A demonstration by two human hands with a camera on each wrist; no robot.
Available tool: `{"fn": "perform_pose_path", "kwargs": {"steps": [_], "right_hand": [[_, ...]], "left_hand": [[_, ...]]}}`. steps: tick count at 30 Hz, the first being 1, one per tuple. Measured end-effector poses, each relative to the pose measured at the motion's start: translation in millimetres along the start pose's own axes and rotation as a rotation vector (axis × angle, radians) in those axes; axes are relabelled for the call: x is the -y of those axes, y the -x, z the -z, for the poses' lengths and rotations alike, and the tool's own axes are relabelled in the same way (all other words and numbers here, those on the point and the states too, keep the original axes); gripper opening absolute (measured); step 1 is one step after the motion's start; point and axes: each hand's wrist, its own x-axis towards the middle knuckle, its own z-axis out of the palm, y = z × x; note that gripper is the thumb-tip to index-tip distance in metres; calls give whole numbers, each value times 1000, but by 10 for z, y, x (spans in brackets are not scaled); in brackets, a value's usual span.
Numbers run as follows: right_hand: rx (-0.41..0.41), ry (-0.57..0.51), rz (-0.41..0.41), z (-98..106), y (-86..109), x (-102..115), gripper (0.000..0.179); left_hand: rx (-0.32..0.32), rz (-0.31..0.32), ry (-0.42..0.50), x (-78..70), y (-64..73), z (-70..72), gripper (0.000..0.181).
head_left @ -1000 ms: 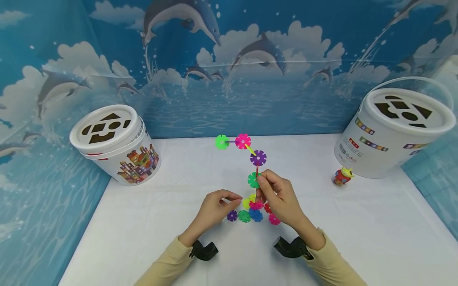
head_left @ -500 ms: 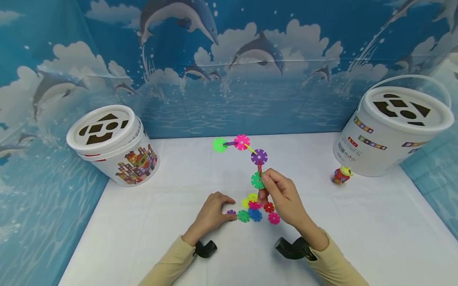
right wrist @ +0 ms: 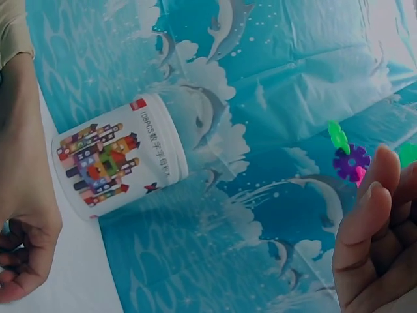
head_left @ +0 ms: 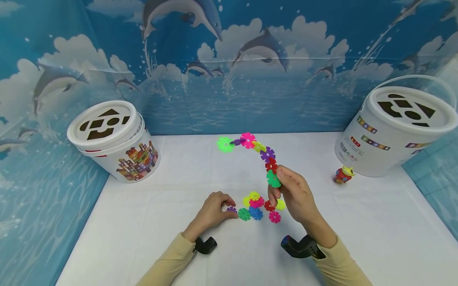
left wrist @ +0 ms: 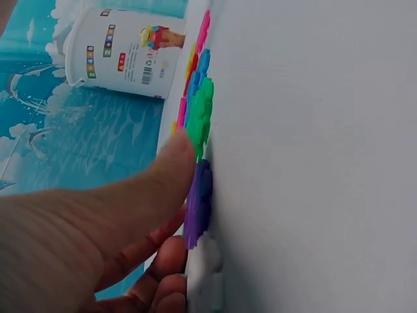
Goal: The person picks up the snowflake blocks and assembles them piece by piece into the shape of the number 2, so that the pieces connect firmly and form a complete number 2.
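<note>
Purple disc (head_left: 231, 209) half-hidden, pinched by left hand (head_left: 211, 212) | right hand (head_left: 295, 196) grips chain (head_left: 266, 157), lower end hidden

- Left bucket (head_left: 114, 143): white, shape-cut lid, left of frame on the white worktop (head_left: 358, 222).
- Right bucket (head_left: 393, 127): same kind, far right.
- Small red-yellow toy (head_left: 342, 175) just beside the right bucket.
- Dolphin backdrop (head_left: 229, 59) across the top.

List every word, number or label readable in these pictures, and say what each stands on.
"108PCS", then characters too blurred to read: side of the left bucket, right wrist view.
Small coloured labels and a barcode on the right bucket: too small to read.
Snowflake pieces, toy figure: no text.
</note>
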Motion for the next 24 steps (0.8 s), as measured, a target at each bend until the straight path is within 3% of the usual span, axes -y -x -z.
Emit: {"fn": "perform_pose_path", "kwargs": {"steps": [7,12,15,19,24], "right_hand": [[83,-165,22,44,-18,12,34],[111,-212,48,61,-21,6,34],[107,-210,54,66,-20,6,34],[85,-158,41,57,-20,5,31],[35,-48,-20,39,-6,-6,25]], "left_hand": [[44,22,-15,-9,-9,33,29],[49,57,84,11,-22,55,28],[24,70,155,39,-29,63,24],[-27,75,184,16,-22,103,17],[-97,8,260,-182,-20,213,14]]}}
